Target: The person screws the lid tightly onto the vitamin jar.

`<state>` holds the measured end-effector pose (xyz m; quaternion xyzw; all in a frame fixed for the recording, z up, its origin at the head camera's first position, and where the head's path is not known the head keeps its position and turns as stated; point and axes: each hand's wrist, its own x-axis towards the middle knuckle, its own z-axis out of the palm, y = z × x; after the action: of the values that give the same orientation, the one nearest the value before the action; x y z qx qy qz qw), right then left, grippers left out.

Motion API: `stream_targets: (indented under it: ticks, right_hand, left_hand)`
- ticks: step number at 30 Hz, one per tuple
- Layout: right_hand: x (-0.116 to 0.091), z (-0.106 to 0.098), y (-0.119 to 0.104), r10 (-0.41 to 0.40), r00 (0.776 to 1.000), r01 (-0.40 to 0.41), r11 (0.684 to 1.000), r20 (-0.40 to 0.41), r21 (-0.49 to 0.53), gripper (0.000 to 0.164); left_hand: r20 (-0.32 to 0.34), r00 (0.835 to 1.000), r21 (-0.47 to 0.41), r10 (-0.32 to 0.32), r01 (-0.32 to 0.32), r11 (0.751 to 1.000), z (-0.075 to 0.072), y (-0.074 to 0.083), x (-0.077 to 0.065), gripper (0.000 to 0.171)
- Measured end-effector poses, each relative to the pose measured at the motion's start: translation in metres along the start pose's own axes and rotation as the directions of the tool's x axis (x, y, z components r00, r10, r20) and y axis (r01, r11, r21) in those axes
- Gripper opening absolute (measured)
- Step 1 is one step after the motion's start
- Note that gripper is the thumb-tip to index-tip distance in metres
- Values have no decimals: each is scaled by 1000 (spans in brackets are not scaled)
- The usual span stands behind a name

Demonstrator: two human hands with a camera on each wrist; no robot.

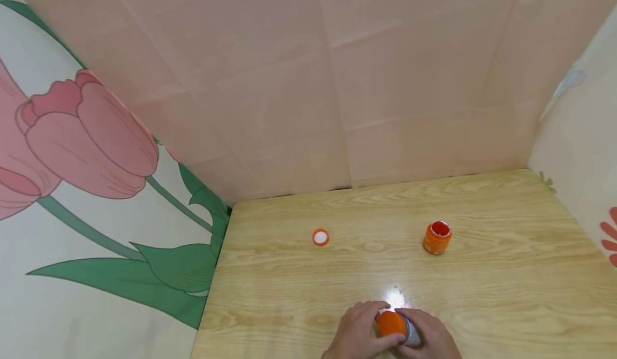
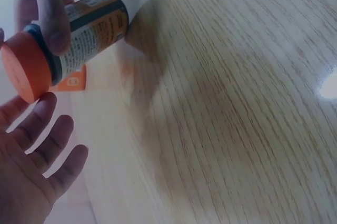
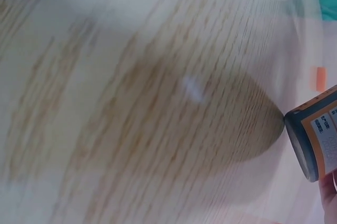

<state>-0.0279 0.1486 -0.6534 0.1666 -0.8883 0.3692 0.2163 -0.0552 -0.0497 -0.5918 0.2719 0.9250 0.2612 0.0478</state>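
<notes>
Between both hands, close to the front of the table, is a bottle (image 2: 100, 21) with an orange cap (image 1: 392, 323) and a printed label. It leans over, its cap toward my left hand. My right hand (image 1: 430, 335) grips the bottle's body. My left hand (image 1: 359, 329) holds the cap between thumb and fingers, the other fingers spread in the left wrist view. Only the dark lower end of the bottle (image 3: 310, 145) shows in the right wrist view. Whether its base touches the table cannot be told.
Farther back on the wooden table (image 1: 270, 289), to the right, stands an uncapped orange jar (image 1: 436, 244) with a red inside. An orange lid (image 1: 320, 237) lies at the left, white lining up. Behind the table hangs a pinkish covering (image 1: 289, 91); a flower-patterned wall (image 1: 96, 219) borders the left.
</notes>
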Motion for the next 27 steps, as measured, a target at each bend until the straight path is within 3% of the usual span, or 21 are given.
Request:
stream_targets:
  ticks: [5,11,21,27]
  right_hand:
    - [0,-2,-2,17,1000,-17,1000,24,-7,72]
    - [1,-6,-6,123,986,-124,992,114,-1,71]
    - [8,-16,-11,256,924,-273,962,285,20,65]
    - [7,-12,-10,229,948,-236,972,220,6,66]
  left_hand:
    - [-15,999,20,39,-38,999,1,-1,0,56]
    - [-35,990,22,135,-134,991,-1,-4,0,49]
    - [-39,978,-35,206,-207,978,-3,-4,-3,55]
    - [-26,985,15,171,-171,985,-1,-5,-2,60]
